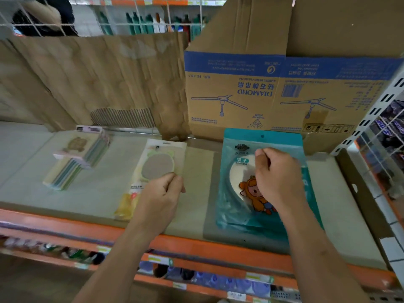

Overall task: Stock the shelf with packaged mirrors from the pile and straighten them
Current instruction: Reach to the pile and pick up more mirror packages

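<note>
A teal packaged mirror (236, 206) with a cartoon figure lies flat on the shelf (98, 193) at the right. My right hand (277, 178) rests on top of it with curled fingers; whether it grips the pack is unclear. A pale packaged mirror (153, 165) with a green-eared frame lies flat at the middle. My left hand (161, 193) sits over its lower right part, fingers curled at the pack's edge. A stack of pastel packaged mirrors (74, 158) lies at the left, its upper and lower parts skewed.
Flattened brown cardboard (98, 79) and a blue-printed fan carton (262, 92) stand along the back of the shelf. A white perforated upright (369, 119) bounds the right side. The orange shelf lip (196, 248) runs along the front, with products on a lower shelf.
</note>
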